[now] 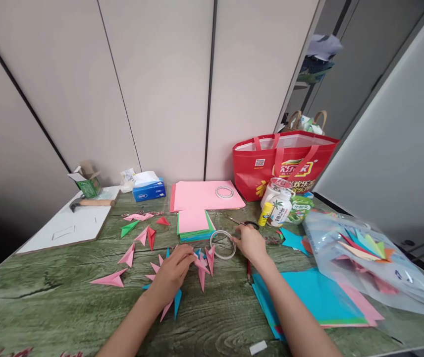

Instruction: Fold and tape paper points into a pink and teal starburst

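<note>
My left hand (173, 270) is closed over a cluster of pointed folded-paper pieces, its fingertips at a pink one (201, 270). Blue points (177, 301) and more pink ones stick out around and beneath this hand. My right hand (252, 244) has its fingers bent at the right edge of a thin white ring (212, 243), which looks like a roll of narrow tape. Just beyond that hand lie black-handled scissors (251, 224). Loose folded pieces, pink (110, 279), red (151, 238) and green (129, 228), are scattered left of my left hand.
Pink sheets (197, 193) carry another white ring (224, 192) at the back. A small paper stack (193, 221) sits before them. A glue stick (265, 214), white bottle (279, 210), red bag (249, 171), blue sheets (316, 292), plastic bag (368, 258), tissue box (148, 192) and hammer (95, 202) surround the workspace.
</note>
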### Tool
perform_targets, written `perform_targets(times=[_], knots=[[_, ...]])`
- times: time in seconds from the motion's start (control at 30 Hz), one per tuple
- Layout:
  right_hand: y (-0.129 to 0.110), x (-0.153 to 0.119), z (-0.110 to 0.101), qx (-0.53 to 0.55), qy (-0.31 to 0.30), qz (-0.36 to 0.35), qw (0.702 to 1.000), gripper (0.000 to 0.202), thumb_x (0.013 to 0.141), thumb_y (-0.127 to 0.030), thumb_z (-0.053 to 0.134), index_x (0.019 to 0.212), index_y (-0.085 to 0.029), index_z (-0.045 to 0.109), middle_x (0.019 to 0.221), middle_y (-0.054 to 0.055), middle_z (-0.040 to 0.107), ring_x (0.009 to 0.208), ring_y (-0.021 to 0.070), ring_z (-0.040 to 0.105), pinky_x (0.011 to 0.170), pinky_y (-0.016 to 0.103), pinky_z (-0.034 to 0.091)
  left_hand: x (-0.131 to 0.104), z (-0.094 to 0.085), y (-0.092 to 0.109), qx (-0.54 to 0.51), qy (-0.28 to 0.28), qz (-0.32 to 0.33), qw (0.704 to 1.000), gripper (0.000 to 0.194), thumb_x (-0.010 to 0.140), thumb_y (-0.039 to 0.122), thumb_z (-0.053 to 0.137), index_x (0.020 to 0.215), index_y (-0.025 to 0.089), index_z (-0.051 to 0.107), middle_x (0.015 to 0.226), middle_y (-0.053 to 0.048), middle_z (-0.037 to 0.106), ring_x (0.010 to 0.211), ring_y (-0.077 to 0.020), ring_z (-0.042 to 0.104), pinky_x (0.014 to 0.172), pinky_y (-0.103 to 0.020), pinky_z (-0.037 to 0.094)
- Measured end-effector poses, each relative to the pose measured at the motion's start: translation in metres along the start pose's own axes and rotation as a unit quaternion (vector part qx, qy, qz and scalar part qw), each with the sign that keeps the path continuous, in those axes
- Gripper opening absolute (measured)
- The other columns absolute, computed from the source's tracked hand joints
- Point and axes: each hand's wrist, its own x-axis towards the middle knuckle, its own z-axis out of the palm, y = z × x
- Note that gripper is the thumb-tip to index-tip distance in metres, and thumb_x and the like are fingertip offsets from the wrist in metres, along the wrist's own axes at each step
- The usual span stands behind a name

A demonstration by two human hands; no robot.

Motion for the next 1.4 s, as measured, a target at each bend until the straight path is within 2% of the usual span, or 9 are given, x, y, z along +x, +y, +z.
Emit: perform_targets(times=[0.13, 0.3, 0.43, 0.6, 0.7, 0.77, 0.9, 1.1, 1.4], knots=[[0.005, 0.001, 0.010, -0.010, -0.045, 0.012, 0.999, 0.007, 0.067, -0.019, 0.057, 0.067, -0.017, 0.064, 0.068, 0.009, 0.063, 0.066, 0.0218, 0.061, 0.056, 0.028, 0.040, 0.000, 0.000, 0.000, -0.021, 0.008, -0.014, 1.000, 0.031, 0.082, 0.005, 0.034, 0.099, 0.020, 0.055, 0.099, -0.009, 0.057, 0.102, -0.0179, 0.050, 0.083, -0.035, 0.045], [-0.004, 0.002, 0.007, 0.066, 0.049, -0.037, 0.996, 0.015, 0.075, -0.019, 0.047, 0.079, -0.014, 0.061, 0.076, 0.009, 0.063, 0.069, 0.0185, 0.059, 0.062, 0.027, 0.042, 0.003, -0.003, 0.004, -0.116, 0.075, -0.140, 0.980, 0.023, 0.081, 0.017, 0.045, 0.099, 0.022, 0.058, 0.098, -0.007, 0.060, 0.095, -0.0189, 0.055, 0.083, -0.036, 0.044], [-0.023, -0.011, -0.005, 0.287, 0.185, -0.198, 0.919, 0.015, 0.081, -0.024, 0.043, 0.084, -0.017, 0.056, 0.079, 0.007, 0.058, 0.071, 0.0167, 0.055, 0.060, 0.027, 0.046, 0.010, -0.011, 0.014, -0.311, 0.094, -0.292, 0.900, 0.033, 0.082, 0.031, 0.044, 0.114, 0.023, 0.049, 0.104, -0.008, 0.061, 0.096, -0.0211, 0.057, 0.084, -0.037, 0.043], [-0.053, -0.038, -0.006, 0.344, 0.109, -0.334, 0.871, 0.014, 0.082, -0.018, 0.044, 0.088, -0.021, 0.057, 0.083, 0.006, 0.059, 0.078, 0.0165, 0.055, 0.065, 0.028, 0.046, 0.016, -0.023, 0.027, -0.547, -0.019, -0.318, 0.774, 0.055, 0.082, 0.039, 0.044, 0.132, 0.026, 0.026, 0.099, -0.008, 0.064, 0.084, -0.0219, 0.062, 0.080, -0.038, 0.044], [-0.051, -0.035, 0.000, 0.309, 0.092, -0.357, 0.877, 0.016, 0.083, -0.021, 0.045, 0.091, -0.021, 0.059, 0.086, 0.007, 0.059, 0.082, 0.0172, 0.055, 0.070, 0.030, 0.046, 0.018, -0.025, 0.030, -0.601, -0.051, -0.299, 0.739, 0.065, 0.077, 0.035, 0.054, 0.133, 0.022, 0.024, 0.081, -0.007, 0.065, 0.071, -0.0212, 0.063, 0.071, -0.036, 0.046], [-0.037, -0.023, 0.003, 0.256, 0.108, -0.327, 0.903, 0.019, 0.083, -0.027, 0.045, 0.093, -0.021, 0.060, 0.092, 0.008, 0.059, 0.087, 0.0192, 0.054, 0.075, 0.033, 0.044, 0.018, -0.026, 0.030, -0.609, -0.033, -0.291, 0.737, 0.069, 0.073, 0.029, 0.060, 0.133, 0.020, 0.025, 0.076, -0.005, 0.064, 0.071, -0.0201, 0.063, 0.072, -0.035, 0.044], [0.001, 0.005, 0.005, 0.110, 0.156, -0.164, 0.968, 0.030, 0.087, -0.025, 0.034, 0.095, -0.015, 0.060, 0.092, 0.012, 0.060, 0.090, 0.0223, 0.052, 0.081, 0.037, 0.040, 0.019, -0.028, 0.028, -0.608, -0.011, -0.293, 0.738, 0.075, 0.072, 0.022, 0.061, 0.134, 0.023, 0.019, 0.071, -0.002, 0.063, 0.068, -0.0191, 0.063, 0.072, -0.035, 0.043], [0.027, 0.013, 0.013, -0.130, 0.028, 0.023, 0.991, 0.039, 0.079, -0.004, 0.033, 0.111, -0.011, 0.053, 0.100, 0.019, 0.057, 0.095, 0.0281, 0.049, 0.073, 0.037, 0.039, 0.017, -0.030, 0.026, -0.607, -0.036, -0.288, 0.740, 0.076, 0.072, 0.021, 0.062, 0.134, 0.019, 0.019, 0.075, -0.006, 0.066, 0.073, -0.0213, 0.063, 0.075, -0.039, 0.043], [0.029, 0.015, 0.012, -0.118, 0.019, 0.033, 0.992, 0.032, 0.079, -0.023, 0.049, 0.109, -0.012, 0.052, 0.095, 0.016, 0.059, 0.096, 0.0284, 0.049, 0.074, 0.037, 0.038, 0.017, -0.028, 0.023, -0.593, -0.014, -0.288, 0.752, 0.044, 0.073, 0.018, 0.060, 0.114, 0.017, 0.045, 0.075, -0.007, 0.068, 0.067, -0.0193, 0.064, 0.069, -0.034, 0.046]])
